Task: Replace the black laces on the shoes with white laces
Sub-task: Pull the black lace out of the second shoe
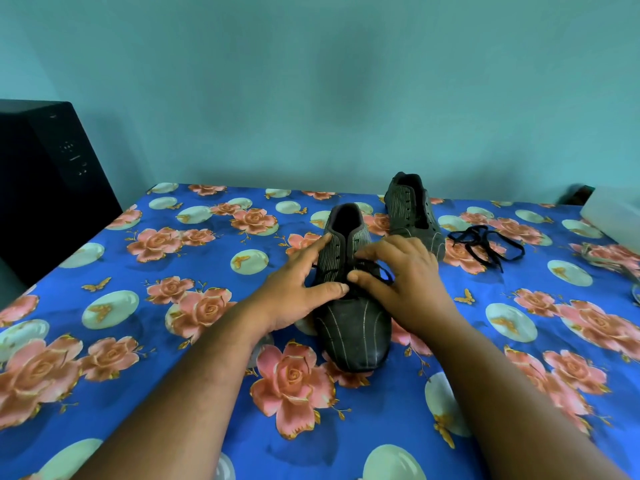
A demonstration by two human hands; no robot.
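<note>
two dark shoes sat on our floral cloth (173, 427); the near shoe (353, 327) lay between our hands. our left hand (294, 292) rested spread on its side, our right hand (401, 282) pinched its black lace (375, 266), and a loose black lace (485, 245) lay beside the far shoe (412, 213).

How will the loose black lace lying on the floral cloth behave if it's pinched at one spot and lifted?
The loose black flat lace probably hangs limp: it lies in slack, crossing loops on the blue floral cloth. It looks thin, so likely very light. Its loops overlap, so it may tangle or drag rather than come up straight.
</note>
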